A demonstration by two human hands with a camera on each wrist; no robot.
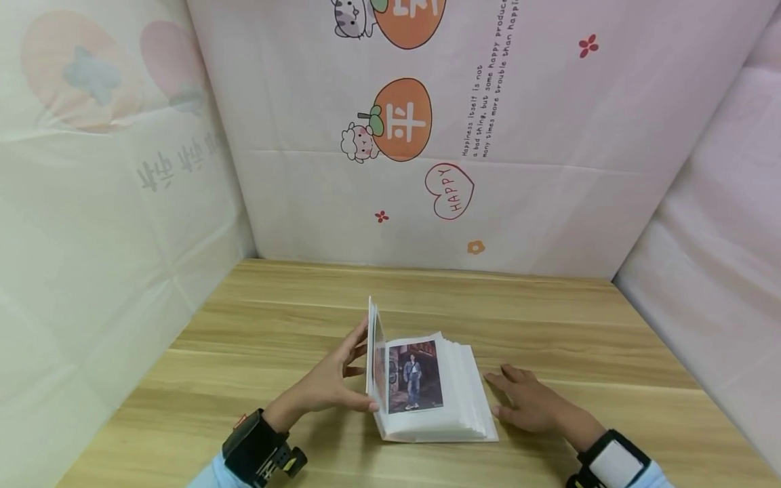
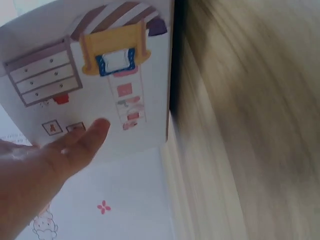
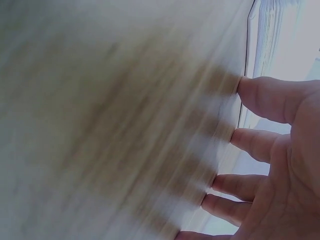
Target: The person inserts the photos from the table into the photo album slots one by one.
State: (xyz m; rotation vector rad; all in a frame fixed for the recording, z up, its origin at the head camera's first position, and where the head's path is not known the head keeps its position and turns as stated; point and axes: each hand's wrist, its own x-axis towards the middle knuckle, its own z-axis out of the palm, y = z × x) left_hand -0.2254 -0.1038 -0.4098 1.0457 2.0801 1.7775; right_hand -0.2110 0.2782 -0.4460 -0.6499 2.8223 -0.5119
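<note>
A small photo album [image 1: 466, 393] lies on the table, with its front cover [image 1: 371, 352] standing upright at the left. Its exposed page holds a photo [image 1: 415, 376] of a standing person in blue clothes. My left hand [image 1: 326, 383] holds that cover, fingers against its outer face and thumb at its near edge. In the left wrist view the fingertips [image 2: 102, 125] touch the cover's printed outside, which carries a drawn bed and drawers. Just right of the album, my right hand [image 1: 527, 400] rests spread, its fingertips [image 3: 240, 135] down on the wood.
Light wood-grain table [image 1: 293, 291] lies under everything. White printed cloth walls rise at the back [image 1: 531, 203], left [image 1: 91, 271] and right [image 1: 720, 237]. Each wrist wears a black strapped device, on the left [image 1: 256, 444] and on the right [image 1: 613, 461].
</note>
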